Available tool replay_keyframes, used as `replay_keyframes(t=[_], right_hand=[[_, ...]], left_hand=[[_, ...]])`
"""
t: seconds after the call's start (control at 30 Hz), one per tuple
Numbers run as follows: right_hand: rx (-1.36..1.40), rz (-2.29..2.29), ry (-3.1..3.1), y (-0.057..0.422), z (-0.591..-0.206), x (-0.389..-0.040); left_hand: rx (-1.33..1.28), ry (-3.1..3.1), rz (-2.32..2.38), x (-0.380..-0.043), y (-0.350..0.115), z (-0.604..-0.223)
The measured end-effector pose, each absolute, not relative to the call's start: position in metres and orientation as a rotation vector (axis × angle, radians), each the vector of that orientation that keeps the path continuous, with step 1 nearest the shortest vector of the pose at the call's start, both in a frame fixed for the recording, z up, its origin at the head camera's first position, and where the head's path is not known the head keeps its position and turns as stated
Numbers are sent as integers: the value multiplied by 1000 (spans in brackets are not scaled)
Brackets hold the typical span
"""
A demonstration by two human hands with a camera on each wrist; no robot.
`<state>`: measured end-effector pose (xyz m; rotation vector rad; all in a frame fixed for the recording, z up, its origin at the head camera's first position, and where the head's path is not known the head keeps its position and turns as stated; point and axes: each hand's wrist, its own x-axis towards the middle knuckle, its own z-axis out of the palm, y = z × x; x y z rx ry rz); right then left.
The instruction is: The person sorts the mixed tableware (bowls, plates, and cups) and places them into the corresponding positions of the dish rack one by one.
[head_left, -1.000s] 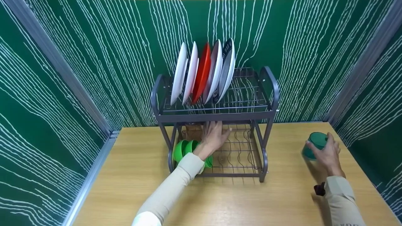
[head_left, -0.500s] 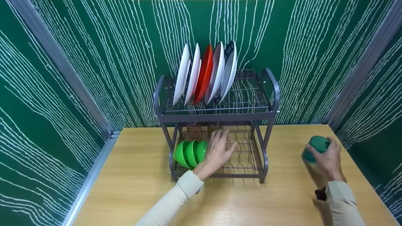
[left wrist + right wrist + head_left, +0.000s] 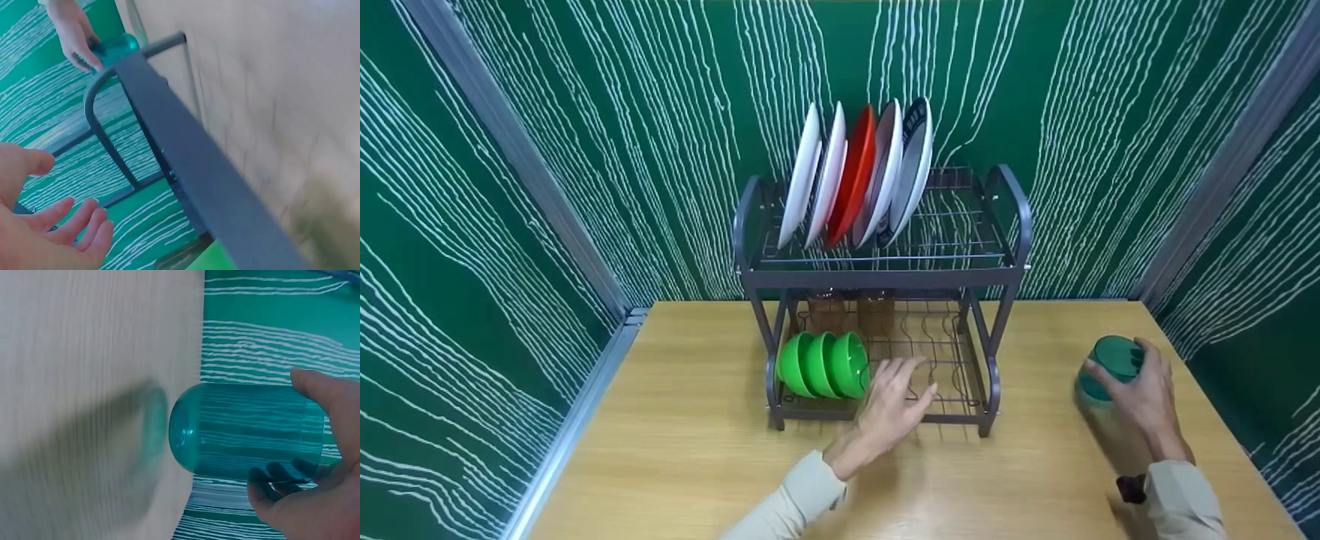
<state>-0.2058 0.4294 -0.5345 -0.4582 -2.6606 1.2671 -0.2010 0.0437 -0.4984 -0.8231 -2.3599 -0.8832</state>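
In the head view, my left hand (image 3: 885, 414) hovers at the front of the dish rack's lower tier (image 3: 930, 416), fingers spread and loosely bent, holding nothing. Several green bowls (image 3: 847, 365) stand on edge in a row just left of its fingertips. To the right of the rack, my right hand (image 3: 1149, 397) grips a clear teal cup (image 3: 1102, 375) near its rim. The right wrist view shows the cup (image 3: 242, 430) with its rounded base slightly above the tabletop, thumb on one side and fingers (image 3: 261, 500) on the other.
White plates (image 3: 801, 176), a red plate (image 3: 853, 180) and a dark-patterned plate (image 3: 913, 172) stand upright in the upper tier. Two brownish see-through glasses (image 3: 876, 313) sit at the back of the lower tier. Green walls (image 3: 1110, 150) enclose the wooden table (image 3: 682, 450).
My left hand has drawn back from deep inside the lower tier to its front, uncovering the bowls and a second glass. My right hand and the cup have shifted slightly nearer.
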Motion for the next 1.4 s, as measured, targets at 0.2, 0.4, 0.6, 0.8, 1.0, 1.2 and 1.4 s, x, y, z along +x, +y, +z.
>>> replay_keyframes(t=[0.2, 0.4, 0.6, 0.8, 1.0, 1.2, 1.4], right_hand=[[-381, 1256, -2660, 417, -527, -188], [-320, 1209, -2675, 406, -522, -172], [-347, 1223, -2726, 394, -522, -159], [-346, 1212, -2770, 380, -522, -142], [-343, 1209, -2807, 366, -520, -130], [-339, 1230, -2870, 351, -518, -119], [-305, 1236, -2888, 336, -517, -109]], left_hand=[[-837, -2420, -955, -182, 44, -513], [-806, -2467, -1048, -166, 46, -528], [-793, -2488, -1117, -153, 51, -544], [-768, -2527, -1208, -140, 55, -560], [-752, -2560, -1324, -132, 62, -568], [-742, -2601, -1374, -125, 67, -571], [-755, -2621, -1392, -117, 70, -575]])
